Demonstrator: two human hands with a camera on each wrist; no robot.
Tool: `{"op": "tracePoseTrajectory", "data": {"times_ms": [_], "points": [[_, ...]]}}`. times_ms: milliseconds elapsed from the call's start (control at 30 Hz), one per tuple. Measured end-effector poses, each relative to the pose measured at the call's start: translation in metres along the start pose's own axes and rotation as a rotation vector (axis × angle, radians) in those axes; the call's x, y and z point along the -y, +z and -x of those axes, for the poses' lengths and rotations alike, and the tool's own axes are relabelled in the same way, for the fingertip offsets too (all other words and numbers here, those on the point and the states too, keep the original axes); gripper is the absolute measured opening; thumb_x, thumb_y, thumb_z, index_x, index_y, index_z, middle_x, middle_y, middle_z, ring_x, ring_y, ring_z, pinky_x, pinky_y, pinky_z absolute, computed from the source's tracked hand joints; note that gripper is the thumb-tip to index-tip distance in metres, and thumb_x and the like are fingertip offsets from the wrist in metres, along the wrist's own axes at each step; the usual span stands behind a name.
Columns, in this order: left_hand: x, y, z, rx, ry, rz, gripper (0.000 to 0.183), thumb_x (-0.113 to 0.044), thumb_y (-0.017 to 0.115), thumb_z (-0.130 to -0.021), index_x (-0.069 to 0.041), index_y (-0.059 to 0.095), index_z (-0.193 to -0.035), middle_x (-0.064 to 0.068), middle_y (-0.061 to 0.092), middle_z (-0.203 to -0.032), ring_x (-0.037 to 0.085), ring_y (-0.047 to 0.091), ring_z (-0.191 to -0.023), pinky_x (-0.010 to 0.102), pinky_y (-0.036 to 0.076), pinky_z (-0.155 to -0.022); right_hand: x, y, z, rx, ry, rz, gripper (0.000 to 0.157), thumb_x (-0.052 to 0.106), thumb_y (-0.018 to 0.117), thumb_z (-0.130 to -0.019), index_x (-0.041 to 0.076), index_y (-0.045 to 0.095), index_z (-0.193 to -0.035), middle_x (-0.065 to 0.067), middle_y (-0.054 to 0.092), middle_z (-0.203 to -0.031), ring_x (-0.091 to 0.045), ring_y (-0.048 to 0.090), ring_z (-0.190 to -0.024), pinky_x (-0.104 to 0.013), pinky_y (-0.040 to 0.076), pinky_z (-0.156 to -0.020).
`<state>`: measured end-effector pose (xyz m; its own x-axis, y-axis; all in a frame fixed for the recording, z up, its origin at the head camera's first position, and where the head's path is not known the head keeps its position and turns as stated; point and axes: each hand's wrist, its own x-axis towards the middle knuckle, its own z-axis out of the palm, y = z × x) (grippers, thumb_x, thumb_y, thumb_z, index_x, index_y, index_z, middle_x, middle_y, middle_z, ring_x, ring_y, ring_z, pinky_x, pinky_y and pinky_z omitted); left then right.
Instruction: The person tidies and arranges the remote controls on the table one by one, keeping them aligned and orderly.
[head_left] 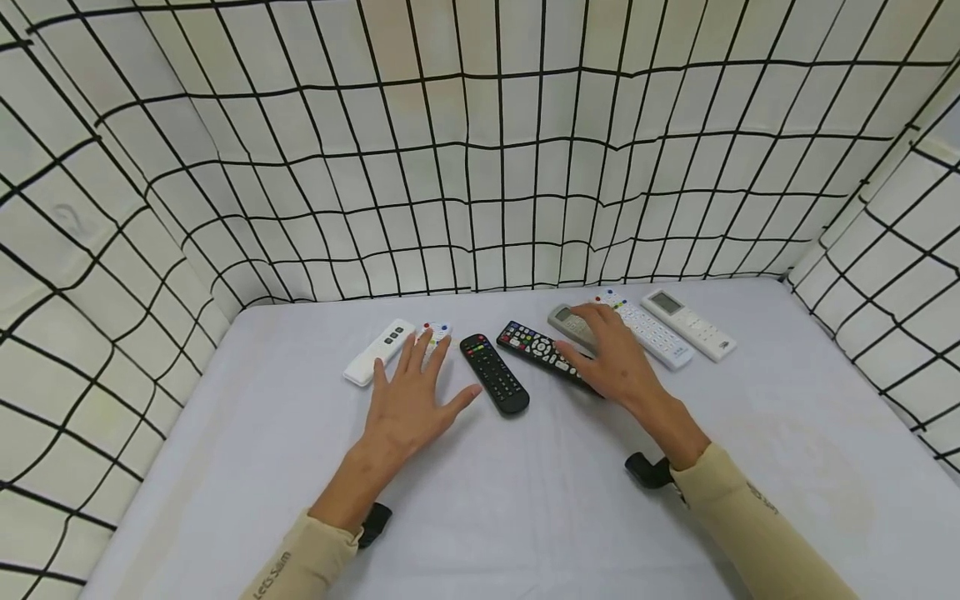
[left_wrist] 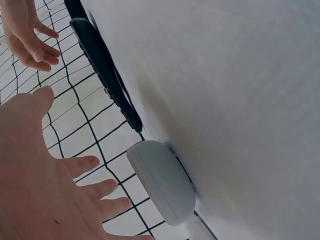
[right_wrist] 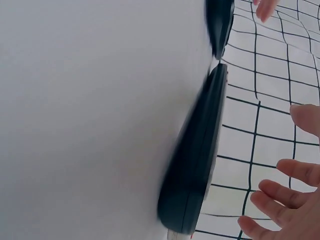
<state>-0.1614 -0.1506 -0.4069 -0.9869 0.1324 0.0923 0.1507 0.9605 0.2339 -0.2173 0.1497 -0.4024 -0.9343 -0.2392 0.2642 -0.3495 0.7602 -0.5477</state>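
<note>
My left hand (head_left: pixel 408 408) hovers with spread fingers over a small white remote control with coloured buttons (head_left: pixel 437 328), mostly hidden beneath it. Just left of those fingers lies a plain white remote (head_left: pixel 377 354). Between the hands is a black remote (head_left: pixel 495 375), lying at a slant. My right hand (head_left: pixel 615 358), fingers loosely extended, is above a second black remote (head_left: pixel 534 343) and a grey remote with a small screen (head_left: pixel 567 323), partly covering both. In the right wrist view, a gap shows between this hand (right_wrist: pixel 295 200) and the black remote (right_wrist: pixel 195 150).
Right of the right hand lie a long white remote (head_left: pixel 656 333) and a white remote with a screen (head_left: pixel 690 325). A white cloth (head_left: pixel 510 517) covers the table. Black grid netting (head_left: pixel 468 200) over white sheeting stands at the back and both sides.
</note>
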Motion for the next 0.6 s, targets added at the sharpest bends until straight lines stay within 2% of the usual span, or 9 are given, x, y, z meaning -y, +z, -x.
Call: {"op": "tracePoseTrajectory", "data": {"times_ms": [267,600], "points": [[0.009,-0.006,0.003,-0.075,-0.016,0.085,0.079,-0.064,0.053,-0.100,-0.013,0.041,-0.160,0.013,0.037,-0.168,0.034,0.037,-0.155,0.065,0.031,-0.122,0.015,0.008,-0.008,0.050,0.000,-0.095,0.054,0.034,0.068,-0.102,0.007,0.054,-0.147,-0.016,0.055,-0.149,-0.036,0.048,-0.145,-0.054,0.039,-0.122],[0.022,-0.010,0.006,-0.135,-0.071,0.163,0.065,-0.049,0.054,-0.105,-0.005,0.048,-0.153,0.019,0.049,-0.157,0.040,0.049,-0.145,0.059,0.045,-0.112,0.028,0.019,-0.018,0.099,-0.003,-0.120,0.052,0.031,0.069,-0.101,0.006,0.056,-0.145,-0.014,0.057,-0.147,-0.033,0.051,-0.143,-0.051,0.043,-0.120]]}}
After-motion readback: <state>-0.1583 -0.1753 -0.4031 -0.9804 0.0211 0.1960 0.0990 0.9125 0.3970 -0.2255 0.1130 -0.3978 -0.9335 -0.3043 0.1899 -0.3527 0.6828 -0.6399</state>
